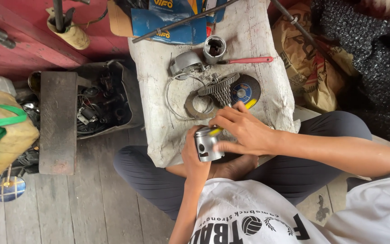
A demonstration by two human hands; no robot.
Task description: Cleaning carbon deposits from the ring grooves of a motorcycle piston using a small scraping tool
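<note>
Two bare hands meet over a metal piston (205, 143), which sits just in front of the near edge of the white cloth (159, 131) spread on the plank floor. The left hand (194, 159) wraps the piston from below and behind, fingers closed round its skirt, crown tipped toward the cloth. The right hand (244, 131) comes over the top with a yellow-handled tool (250, 104) pinched between thumb and fingers; the tool's tip seems to rest at the piston's upper rim, though the fingers hide the exact contact.

On the cloth, beyond the piston, lie a toothed gear with a shaft (219, 86), a flat metal ring (199, 105) just left of it, a dark grinding disc (244, 90) to its right, a thin wire loop (177, 97), a short steel sleeve (214, 48) at the far end and a red-handled tool (244, 60) beside that sleeve. Left of the cloth stands an open box of dark parts (98, 104).

By my reading, the step in hand is working at the piston's crown or ring groove with the tool, perhaps scraping or prying. What comes next calls for a steady left-hand hold so the piston does not roll, and light, controlled pressure from the right so the tip does not slip toward the holding fingers.
</note>
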